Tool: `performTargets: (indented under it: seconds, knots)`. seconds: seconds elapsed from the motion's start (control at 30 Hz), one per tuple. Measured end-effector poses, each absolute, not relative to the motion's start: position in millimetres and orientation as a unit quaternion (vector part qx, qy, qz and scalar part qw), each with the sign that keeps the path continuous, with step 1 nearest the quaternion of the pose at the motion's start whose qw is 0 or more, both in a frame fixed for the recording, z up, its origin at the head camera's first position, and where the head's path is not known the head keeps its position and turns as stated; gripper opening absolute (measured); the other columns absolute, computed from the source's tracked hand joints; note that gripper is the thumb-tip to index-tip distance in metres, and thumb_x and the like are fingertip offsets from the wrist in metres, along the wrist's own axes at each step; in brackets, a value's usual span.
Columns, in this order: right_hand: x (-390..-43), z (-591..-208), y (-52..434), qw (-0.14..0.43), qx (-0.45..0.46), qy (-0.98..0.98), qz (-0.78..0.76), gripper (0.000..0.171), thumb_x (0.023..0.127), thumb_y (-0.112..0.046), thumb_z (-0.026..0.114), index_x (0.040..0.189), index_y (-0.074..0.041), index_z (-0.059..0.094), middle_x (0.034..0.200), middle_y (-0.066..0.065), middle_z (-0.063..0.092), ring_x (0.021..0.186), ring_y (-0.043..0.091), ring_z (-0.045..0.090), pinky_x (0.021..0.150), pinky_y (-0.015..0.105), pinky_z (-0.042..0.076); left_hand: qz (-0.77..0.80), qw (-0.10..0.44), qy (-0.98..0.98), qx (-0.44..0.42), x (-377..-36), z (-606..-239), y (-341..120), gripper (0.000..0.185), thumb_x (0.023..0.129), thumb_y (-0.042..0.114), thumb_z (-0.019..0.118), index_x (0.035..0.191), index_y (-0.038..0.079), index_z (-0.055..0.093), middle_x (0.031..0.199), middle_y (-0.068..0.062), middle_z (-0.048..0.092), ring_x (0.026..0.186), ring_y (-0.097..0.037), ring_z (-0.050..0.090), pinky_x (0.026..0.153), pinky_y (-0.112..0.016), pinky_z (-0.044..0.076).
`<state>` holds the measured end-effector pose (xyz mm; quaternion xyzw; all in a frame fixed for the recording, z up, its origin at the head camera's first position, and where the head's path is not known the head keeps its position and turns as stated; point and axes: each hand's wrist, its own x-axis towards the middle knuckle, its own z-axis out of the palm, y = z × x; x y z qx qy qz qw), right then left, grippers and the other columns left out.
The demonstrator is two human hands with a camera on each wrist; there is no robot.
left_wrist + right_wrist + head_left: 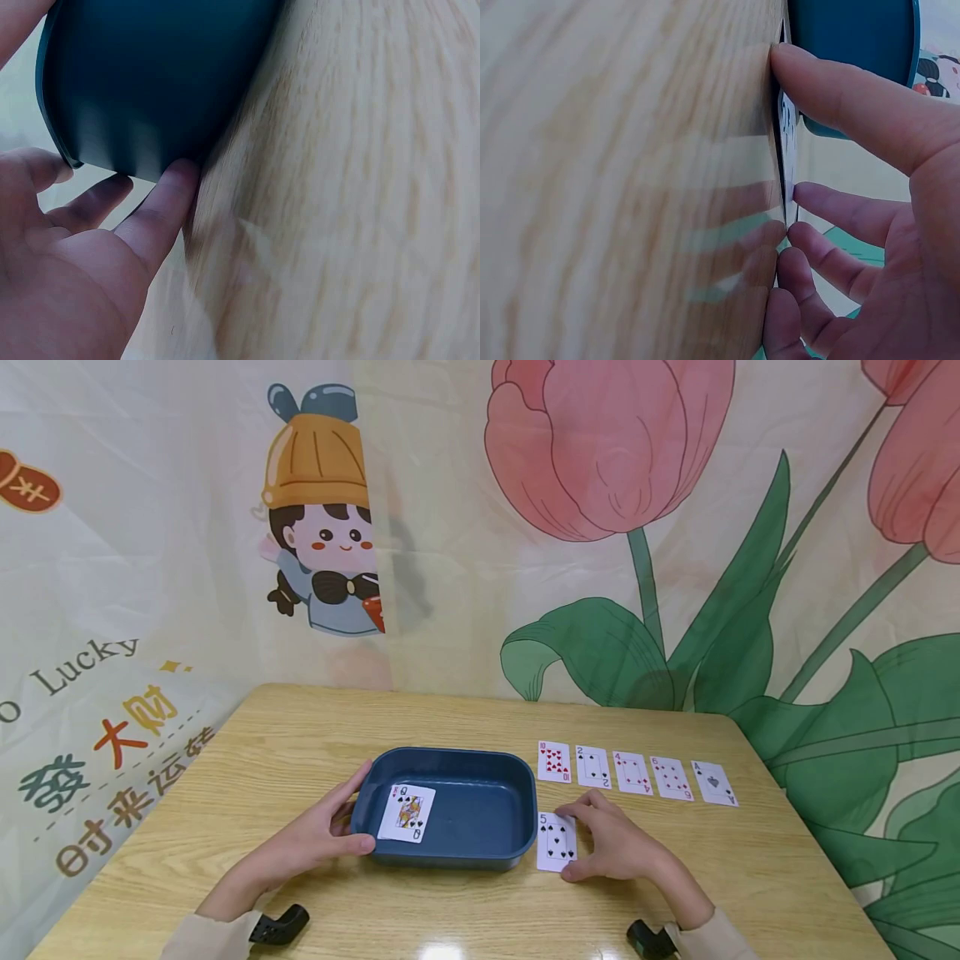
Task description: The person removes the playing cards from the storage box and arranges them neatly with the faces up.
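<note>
A dark blue rectangular tray [457, 862] sits on the table. My left hand [318, 827] grips its left end, thumb at the near corner and fingers along the side; the left wrist view shows those fingertips against the tray wall [150, 90]. Inside the tray, toward the left, lies a queen of spades [408, 814], with the edge of another card showing beneath it. Just right of the tray, my right hand [611, 839] holds a five of spades playing card [555, 843] between thumb and fingers at its edges. Seen edge-on in the right wrist view, this card [788, 142] is close to the tabletop.
Behind the right hand, several face-up cards form a row on the wooden table [300, 718], from a red ten [553, 762] to an ace of spades [714, 783]. A printed cloth [442, 527] with tulips and a cartoon figure hangs behind the table.
</note>
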<state>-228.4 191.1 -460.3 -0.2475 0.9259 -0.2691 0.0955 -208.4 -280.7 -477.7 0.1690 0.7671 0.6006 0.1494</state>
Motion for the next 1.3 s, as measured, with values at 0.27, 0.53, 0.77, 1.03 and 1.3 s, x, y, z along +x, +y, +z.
performTargets:
  seconds: [0.27,0.53,0.77,1.03,1.3]
  knots:
    - [-229.4,-462.4,191.1,0.096,-0.245,0.926,-0.27,0.084,0.073,-0.039,0.099,0.143,-0.01,0.065,0.127,0.005,0.052,0.11,0.022,0.05,0.093,0.041,0.045,0.603,0.151,0.765,0.168,-208.3,-478.5,-283.0,0.108,0.098,0.008,0.077,0.173,0.031,0.003,0.172,-0.027,0.016,0.143,-0.045,0.046,0.102,-0.022,0.052]
    - [-229.5,-463.0,191.0,0.097,-0.243,0.926,-0.272,0.083,0.074,-0.04,0.098,0.144,-0.011,0.064,0.126,0.004,0.052,0.109,0.021,0.049,0.092,0.039,0.044,0.598,0.153,0.769,0.164,-208.0,-477.6,-283.0,0.107,0.098,0.01,0.077,0.172,0.032,0.003,0.173,-0.026,0.015,0.144,-0.044,0.046,0.101,-0.022,0.052]
    - [-229.7,-462.1,189.9,0.092,-0.256,0.922,-0.276,0.082,0.075,-0.039,0.098,0.145,-0.01,0.064,0.123,0.005,0.052,0.105,0.022,0.047,0.085,0.035,0.039,0.594,0.158,0.773,0.157,-207.6,-476.3,-282.5,0.107,0.099,0.012,0.078,0.172,0.033,0.002,0.174,-0.025,0.012,0.146,-0.045,0.044,0.102,-0.021,0.052]
    - [-230.8,-461.6,192.2,0.097,-0.261,0.92,-0.276,0.085,0.076,-0.041,0.097,0.148,-0.01,0.062,0.123,0.006,0.051,0.103,0.022,0.047,0.084,0.034,0.04,0.594,0.157,0.773,0.157,-207.6,-476.5,-282.5,0.108,0.098,0.012,0.078,0.172,0.032,0.002,0.173,-0.026,0.013,0.145,-0.045,0.045,0.101,-0.021,0.052]
    - [-231.3,-449.1,204.0,0.14,-0.255,0.904,-0.312,0.087,0.082,-0.038,0.094,0.154,-0.01,0.055,0.137,0.015,0.05,0.113,0.028,0.056,0.094,0.046,0.051,0.605,0.158,0.761,0.169,-208.2,-477.3,-281.0,0.109,0.098,0.01,0.078,0.173,0.024,0.0,0.171,-0.029,0.016,0.142,-0.043,0.048,0.101,-0.024,0.053]
